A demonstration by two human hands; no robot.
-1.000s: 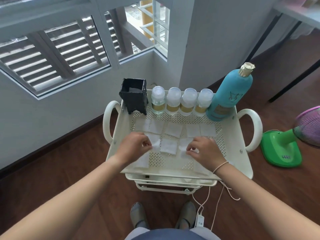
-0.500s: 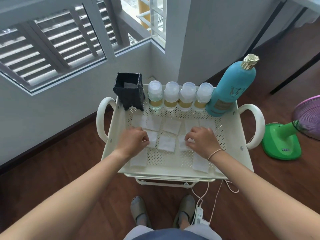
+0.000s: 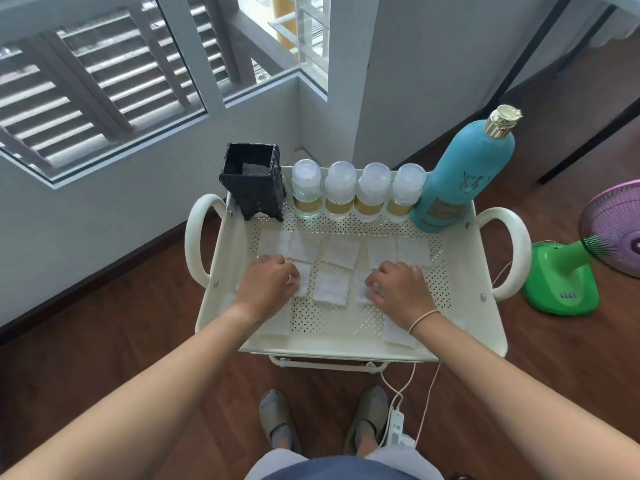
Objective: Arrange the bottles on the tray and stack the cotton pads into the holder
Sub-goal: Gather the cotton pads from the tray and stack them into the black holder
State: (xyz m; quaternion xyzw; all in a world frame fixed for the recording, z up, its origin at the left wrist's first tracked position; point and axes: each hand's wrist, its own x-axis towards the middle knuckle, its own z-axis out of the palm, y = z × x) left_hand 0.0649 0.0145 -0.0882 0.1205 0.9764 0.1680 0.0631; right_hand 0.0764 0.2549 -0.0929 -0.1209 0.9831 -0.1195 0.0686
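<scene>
A cream perforated tray (image 3: 460, 271) tops a small cart. Along its back edge stand a black holder (image 3: 251, 180) with one pad inside, several small clear bottles (image 3: 356, 192) with gold labels, and a tall teal bottle (image 3: 464, 174) with a gold cap. Several white cotton pads (image 3: 330, 287) lie loose across the tray floor. My left hand (image 3: 268, 289) rests left of centre, fingers curled onto the edge of a pad (image 3: 303, 284). Right of centre, my right hand (image 3: 400, 292) has its fingertips pressed on another pad (image 3: 361, 292). Two more pads lie partly under my wrists.
White loop handles (image 3: 195, 244) stick out at both sides of the tray. A green-based fan (image 3: 568, 282) with a purple head stands on the wooden floor to the right. A white cable and plug strip (image 3: 394, 424) lie by my feet. Wall and window are behind.
Both hands slid a little farther onto the tray and lowered onto the pads; the left hand's pad, lifted a second ago, now lies flat. Bottles and holder are unmoved.
</scene>
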